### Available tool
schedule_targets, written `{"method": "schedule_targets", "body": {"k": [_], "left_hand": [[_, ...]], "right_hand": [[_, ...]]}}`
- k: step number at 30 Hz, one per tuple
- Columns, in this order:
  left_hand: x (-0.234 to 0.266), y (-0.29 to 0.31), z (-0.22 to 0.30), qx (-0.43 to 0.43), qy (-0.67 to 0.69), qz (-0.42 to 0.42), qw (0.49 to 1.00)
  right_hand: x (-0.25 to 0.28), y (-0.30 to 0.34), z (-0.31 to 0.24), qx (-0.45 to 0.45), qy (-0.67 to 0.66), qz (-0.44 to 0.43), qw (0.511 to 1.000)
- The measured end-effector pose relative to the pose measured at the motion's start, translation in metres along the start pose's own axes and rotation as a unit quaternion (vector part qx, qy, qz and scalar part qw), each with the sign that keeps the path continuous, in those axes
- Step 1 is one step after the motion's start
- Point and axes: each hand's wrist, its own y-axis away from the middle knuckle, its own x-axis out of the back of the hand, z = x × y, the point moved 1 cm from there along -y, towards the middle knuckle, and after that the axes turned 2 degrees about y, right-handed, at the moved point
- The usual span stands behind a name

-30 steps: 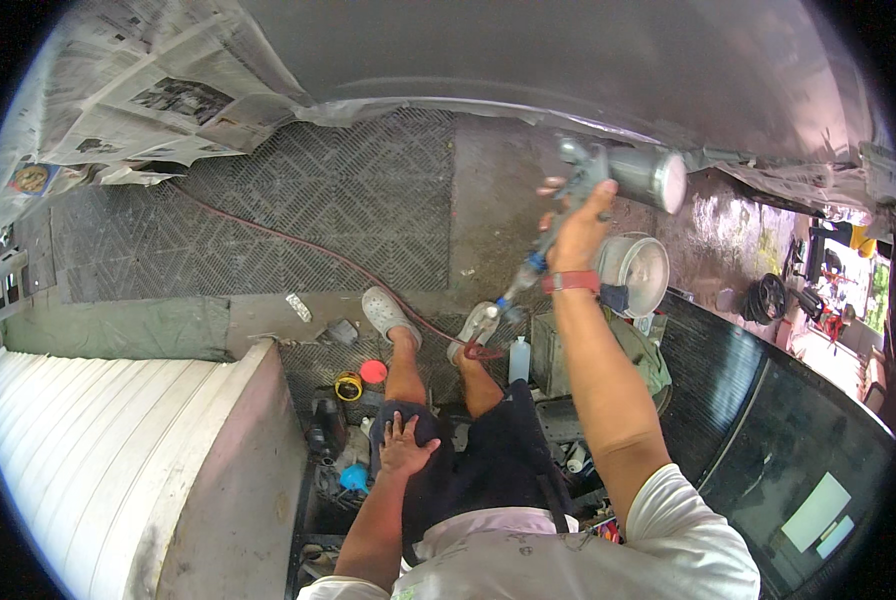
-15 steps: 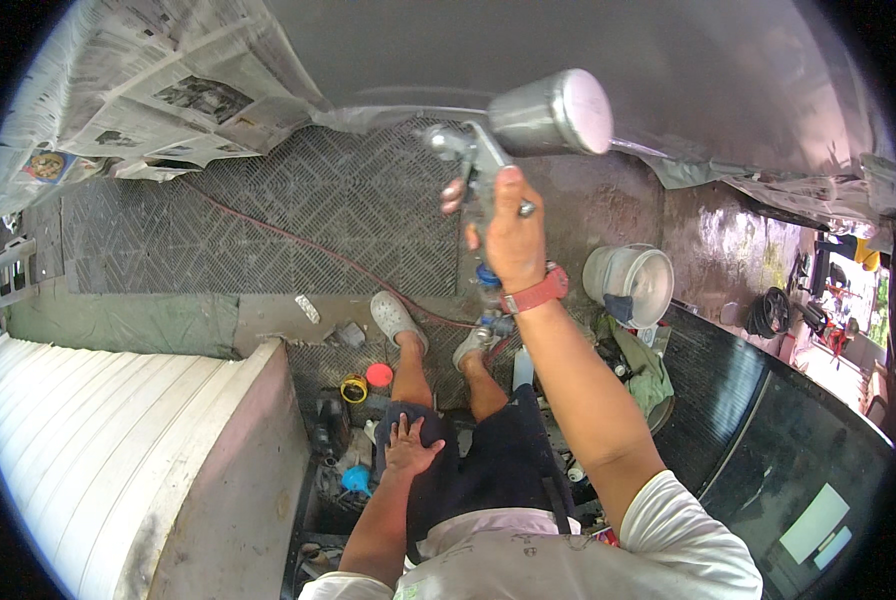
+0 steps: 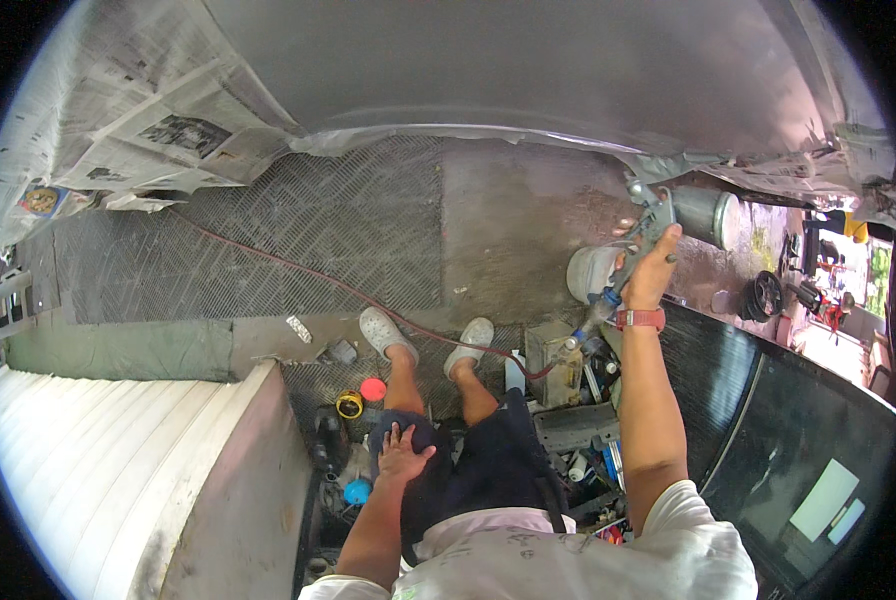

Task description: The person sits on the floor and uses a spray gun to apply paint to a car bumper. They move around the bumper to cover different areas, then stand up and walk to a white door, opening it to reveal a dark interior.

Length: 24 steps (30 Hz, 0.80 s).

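Observation:
My right hand, with a red watch at its wrist, is wrapped round the handle of a spray gun out to the right. The gun's metal paint cup points to the right, close to the lower edge of a grey panel. Below the handle are a blue fitting and what looks like a valve, where a dark red air hose comes up from the floor. On my left thigh near the knee lies my left hand, fingers spread, holding nothing.
Newspaper masking covers the left of the panel. A whitish bucket stands behind my right hand. Tools and bottles clutter the floor around my seat, with a red lid and yellow tin. A ribbed white panel stands left.
My right hand has swung the spray gun to the right and lower, away from the middle of the panel. The hose has shifted right with it. My left hand stays on my thigh.

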Motion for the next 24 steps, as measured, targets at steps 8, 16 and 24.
{"method": "schedule_targets", "body": {"k": [8,16,24], "left_hand": [[-0.006,-0.003,-0.010,-0.014,-0.002,0.016,1.000],[-0.004,0.003,-0.012,-0.019,0.015,0.024,0.999],[0.003,0.013,-0.016,-0.032,0.040,0.043,0.998]], "right_hand": [[0.043,-0.035,-0.026,-0.025,-0.014,0.192,0.981],[0.012,-0.002,-0.031,-0.014,-0.051,0.059,0.997],[-0.098,0.107,-0.057,-0.019,-0.021,-0.197,0.980]]}}
